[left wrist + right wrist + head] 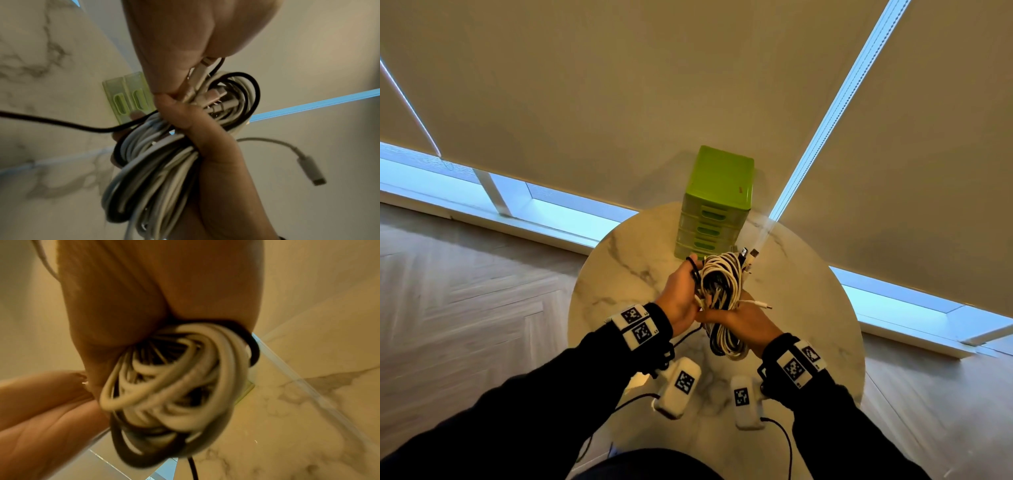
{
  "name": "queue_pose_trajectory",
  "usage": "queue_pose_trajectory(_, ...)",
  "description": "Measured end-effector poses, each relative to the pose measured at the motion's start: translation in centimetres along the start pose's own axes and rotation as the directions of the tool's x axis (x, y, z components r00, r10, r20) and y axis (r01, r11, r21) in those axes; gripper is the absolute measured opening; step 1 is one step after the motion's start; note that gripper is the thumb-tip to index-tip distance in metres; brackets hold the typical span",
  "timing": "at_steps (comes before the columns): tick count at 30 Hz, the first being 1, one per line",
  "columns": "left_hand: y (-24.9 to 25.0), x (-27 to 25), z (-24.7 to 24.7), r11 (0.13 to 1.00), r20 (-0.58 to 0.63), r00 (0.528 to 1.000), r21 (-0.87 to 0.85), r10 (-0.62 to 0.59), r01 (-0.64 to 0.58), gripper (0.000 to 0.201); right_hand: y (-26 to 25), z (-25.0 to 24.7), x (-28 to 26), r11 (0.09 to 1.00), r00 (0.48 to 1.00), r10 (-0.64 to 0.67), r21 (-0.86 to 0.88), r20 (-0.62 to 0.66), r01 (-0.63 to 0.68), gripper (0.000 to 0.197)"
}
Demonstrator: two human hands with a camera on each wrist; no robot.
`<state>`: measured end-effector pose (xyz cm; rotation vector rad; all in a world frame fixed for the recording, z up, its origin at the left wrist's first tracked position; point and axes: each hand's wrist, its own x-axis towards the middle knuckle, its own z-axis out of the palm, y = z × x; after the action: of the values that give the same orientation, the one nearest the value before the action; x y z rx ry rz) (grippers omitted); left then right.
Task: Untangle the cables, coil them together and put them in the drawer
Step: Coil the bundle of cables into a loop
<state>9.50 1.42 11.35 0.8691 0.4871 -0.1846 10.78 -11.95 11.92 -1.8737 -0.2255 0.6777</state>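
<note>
Both hands are holding one coiled bundle of white and black cables [722,294] above the round marble table [626,260], just in front of the green drawer unit [717,202]. Right hand [748,325] is gripping the bundle's middle, fingers curling round it. Left hand [681,298] is pinching strands at the bundle's left side. One white connector end [765,306] is sticking out to the right of the bundle, away from the drawer unit.
</note>
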Motion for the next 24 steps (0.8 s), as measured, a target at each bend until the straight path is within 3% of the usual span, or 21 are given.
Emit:
queue_pose_trajectory(3,0.2,0.0,0.2,0.998,0.015,1.0,0.055,0.022,-0.023,0.043,0.5,-0.4,0.0,0.998,0.998,0.06,-0.024,0.028,-0.059,0.041)
queue_pose_trajectory(5,0.4,0.1,-0.6,0.99,0.008,0.999,0.137,0.038,-0.038,0.043,0.7,-0.4,-0.3,0.999,0.998,0.034,0.003,0.061,-0.034,0.029)
queue_pose_trajectory(8,0.0,0.0,-2.5,0.953,0.06,0.998,0.301,0.021,-0.038,0.046,0.9,-0.4,-0.4,0.975,1.0,0.009,0.223,-0.016,-0.005,0.014)
queue_pose_trajectory(12,-2.9,-0.8,-5.9,0.804,0.182,0.981,0.592,-0.074,-0.049,0.043,0.7,-0.9,0.1,0.815,0.992,0.028,0.578,-0.119,0.046,0.01)
queue_pose_trajectory(15,-4.6,-2.3,-8.1,0.654,0.347,0.935,0.723,-0.068,-0.221,0.038,-0.3,-1.7,0.0,0.671,0.997,-0.01,0.739,-0.075,0.062,0.007)
queue_pose_trajectory(19,-4.6,-3.0,-8.5,0.548,0.401,0.914,0.779,-0.061,-0.305,0.039,-1.4,-1.6,-0.9,0.563,0.991,-0.13,0.825,0.021,0.057,0.028)
queue_pose_trajectory(21,-4.0,-3.0,-8.4,0.433,0.384,0.921,0.843,-0.07,-0.319,0.039,-1.8,-1.5,-1.0,0.575,0.985,-0.151,0.818,0.087,0.016,0.019)
queue_pose_trajectory(24,-2.1,-2.1,-10.0,0.229,0.357,0.933,0.905,0.045,-0.358,0.035,-2.2,-2.1,-1.1,0.746,0.978,-0.044,0.658,0.204,-0.103,0.012)
